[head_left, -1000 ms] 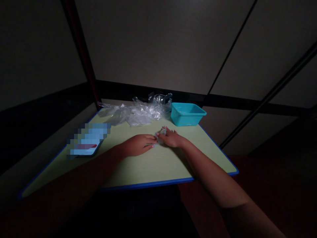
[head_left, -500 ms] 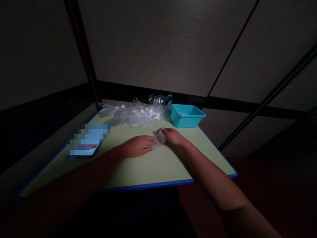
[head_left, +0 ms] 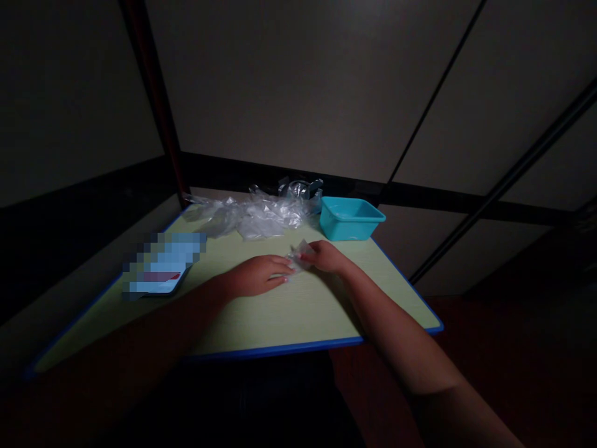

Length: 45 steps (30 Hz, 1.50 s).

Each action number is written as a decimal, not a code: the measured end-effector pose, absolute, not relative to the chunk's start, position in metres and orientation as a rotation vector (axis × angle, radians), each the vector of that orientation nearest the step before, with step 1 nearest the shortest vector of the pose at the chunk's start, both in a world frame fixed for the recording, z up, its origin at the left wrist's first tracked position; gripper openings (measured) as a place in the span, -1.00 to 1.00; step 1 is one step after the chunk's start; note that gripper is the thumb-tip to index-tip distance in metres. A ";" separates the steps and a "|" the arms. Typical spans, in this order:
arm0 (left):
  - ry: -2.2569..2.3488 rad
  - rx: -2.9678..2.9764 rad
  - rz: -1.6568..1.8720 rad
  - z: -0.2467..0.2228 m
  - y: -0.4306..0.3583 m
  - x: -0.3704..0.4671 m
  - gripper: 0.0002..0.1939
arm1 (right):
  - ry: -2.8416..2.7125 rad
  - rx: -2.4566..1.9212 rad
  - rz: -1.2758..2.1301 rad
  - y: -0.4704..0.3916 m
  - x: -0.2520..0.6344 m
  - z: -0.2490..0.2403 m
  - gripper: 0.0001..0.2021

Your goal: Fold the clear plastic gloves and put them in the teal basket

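A small, crumpled piece of clear plastic [head_left: 300, 253], perhaps a bag, lies low over the middle of the table between my hands. My right hand [head_left: 325, 256] pinches it between thumb and fingers on its right side. From the left, my left hand [head_left: 261, 274] rests with its fingers stretched out and apart, the fingertips touching the plastic's left edge. Behind them spreads a loose heap of clear plastic bags [head_left: 265, 218]. A turquoise plastic basket [head_left: 352, 225] stands just beyond my right hand.
The pale table [head_left: 280, 323] has a blue edge. A phone or tablet with a lit, pixelated screen [head_left: 168, 264] lies at the left. A dark shiny item [head_left: 298, 186] sits at the back behind the bags. Panelled walls [head_left: 289, 93] close off the far and left sides.
My right hand's fingers have curled lower over the plastic, which looks more bunched and flatter between the hands. My left hand stays almost in place.
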<state>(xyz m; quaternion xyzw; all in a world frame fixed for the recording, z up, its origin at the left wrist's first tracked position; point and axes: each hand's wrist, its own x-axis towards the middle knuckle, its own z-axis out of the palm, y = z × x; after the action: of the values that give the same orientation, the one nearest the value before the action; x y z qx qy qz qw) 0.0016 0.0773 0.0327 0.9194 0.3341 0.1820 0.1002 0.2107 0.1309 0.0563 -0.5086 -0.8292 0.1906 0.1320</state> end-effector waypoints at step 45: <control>1.081 2.744 0.442 0.033 0.077 0.001 -0.65 | -2.388 -1.709 0.116 0.143 0.209 0.043 -0.66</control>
<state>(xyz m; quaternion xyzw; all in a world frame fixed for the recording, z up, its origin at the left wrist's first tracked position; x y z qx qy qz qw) 0.0011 0.0773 0.0326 0.9172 0.3613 0.1478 0.0797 0.2087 0.1427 0.0429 -0.5785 -0.8084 0.0392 0.1011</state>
